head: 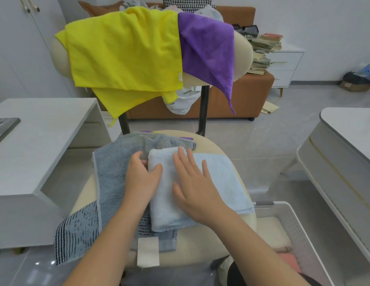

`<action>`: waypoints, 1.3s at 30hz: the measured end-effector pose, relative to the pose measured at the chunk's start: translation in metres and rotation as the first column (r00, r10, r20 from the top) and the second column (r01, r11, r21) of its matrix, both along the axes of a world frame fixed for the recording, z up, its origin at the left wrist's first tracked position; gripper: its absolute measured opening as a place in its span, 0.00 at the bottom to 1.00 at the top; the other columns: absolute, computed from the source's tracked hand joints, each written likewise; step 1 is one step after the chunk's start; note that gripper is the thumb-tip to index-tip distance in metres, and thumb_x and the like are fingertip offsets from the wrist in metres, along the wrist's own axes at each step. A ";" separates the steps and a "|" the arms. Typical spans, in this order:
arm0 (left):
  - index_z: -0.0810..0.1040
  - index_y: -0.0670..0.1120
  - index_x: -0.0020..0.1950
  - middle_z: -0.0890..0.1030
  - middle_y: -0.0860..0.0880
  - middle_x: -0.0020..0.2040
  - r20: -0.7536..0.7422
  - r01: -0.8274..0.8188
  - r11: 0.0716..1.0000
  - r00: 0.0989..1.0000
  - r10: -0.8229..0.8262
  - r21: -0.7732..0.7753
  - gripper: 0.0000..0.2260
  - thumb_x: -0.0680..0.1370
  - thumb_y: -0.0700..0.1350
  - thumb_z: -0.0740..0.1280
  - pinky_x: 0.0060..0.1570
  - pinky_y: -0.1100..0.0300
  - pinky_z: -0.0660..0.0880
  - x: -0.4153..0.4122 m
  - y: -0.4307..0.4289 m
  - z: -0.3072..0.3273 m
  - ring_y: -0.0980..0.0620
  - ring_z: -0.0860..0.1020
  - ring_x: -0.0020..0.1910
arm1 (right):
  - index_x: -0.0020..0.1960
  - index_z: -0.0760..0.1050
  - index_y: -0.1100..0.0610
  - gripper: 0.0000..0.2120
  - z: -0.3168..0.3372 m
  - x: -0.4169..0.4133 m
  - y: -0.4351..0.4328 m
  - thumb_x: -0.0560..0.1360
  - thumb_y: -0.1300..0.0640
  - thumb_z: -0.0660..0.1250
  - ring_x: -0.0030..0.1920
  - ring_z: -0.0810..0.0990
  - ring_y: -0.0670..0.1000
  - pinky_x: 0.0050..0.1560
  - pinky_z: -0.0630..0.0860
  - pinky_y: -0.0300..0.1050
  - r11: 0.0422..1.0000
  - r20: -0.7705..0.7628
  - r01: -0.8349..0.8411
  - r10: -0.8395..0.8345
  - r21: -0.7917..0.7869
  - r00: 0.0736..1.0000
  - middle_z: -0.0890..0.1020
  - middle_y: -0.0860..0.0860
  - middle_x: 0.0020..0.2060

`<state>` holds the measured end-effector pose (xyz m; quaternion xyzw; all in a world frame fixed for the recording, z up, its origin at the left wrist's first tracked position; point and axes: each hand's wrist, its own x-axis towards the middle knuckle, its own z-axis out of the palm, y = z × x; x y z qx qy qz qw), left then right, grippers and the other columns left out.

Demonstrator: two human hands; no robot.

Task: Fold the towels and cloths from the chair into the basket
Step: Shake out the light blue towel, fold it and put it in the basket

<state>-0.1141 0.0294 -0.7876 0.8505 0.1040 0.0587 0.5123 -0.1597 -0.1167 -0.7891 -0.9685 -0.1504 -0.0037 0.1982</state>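
I have the blue towel (221, 178) on the chair seat (202, 240), its left part folded over. It lies on a grey towel (112, 170) and a patterned cloth (76, 234). My left hand (141, 178) grips the folded left edge, fingers (136, 159) curled round it and thumb on top. My right hand (192, 188) lies flat on the fold, fingers straight and spread, pressing down. A yellow cloth (122, 54) and a purple cloth (206, 52) hang over the chair back (243, 50). The white basket (293, 226) stands just right of the seat, something pink inside.

Home living room: sofa (231, 100), wardrobe (25, 48), drawers (287, 67)
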 end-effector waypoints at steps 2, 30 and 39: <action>0.69 0.45 0.66 0.78 0.51 0.48 -0.104 0.004 1.000 0.995 -0.002 0.017 0.21 0.75 0.47 0.68 0.48 0.58 0.69 0.001 0.003 0.002 0.50 0.75 0.50 | 0.79 0.38 0.55 0.33 -0.013 0.003 0.001 0.77 0.44 0.38 0.77 0.35 0.49 0.75 0.38 0.61 0.994 -0.095 -0.001 -0.010 -0.111 0.995 0.37 0.48 0.78; 0.47 0.46 0.79 0.51 0.57 0.76 0.191 0.563 0.812 0.789 -0.584 0.153 0.36 0.76 0.51 0.62 0.72 0.67 0.44 -0.025 -0.099 -0.028 0.62 0.48 0.75 | 0.50 0.79 0.62 0.09 0.024 0.016 -0.115 0.74 0.57 0.69 0.42 0.83 0.55 0.42 0.78 0.46 0.336 -0.778 0.783 -0.188 0.523 0.600 0.84 0.56 0.40; 0.69 0.44 0.63 0.81 0.48 0.51 -0.232 0.072 0.774 0.933 -0.275 -0.629 0.16 0.78 0.44 0.68 0.37 0.58 0.79 -0.006 -0.105 -0.009 0.52 0.81 0.41 | 0.49 0.75 0.58 0.17 -0.002 0.023 -0.126 0.78 0.45 0.57 0.49 0.78 0.55 0.51 0.73 0.50 0.804 -0.438 0.568 -0.453 0.176 0.776 0.80 0.53 0.46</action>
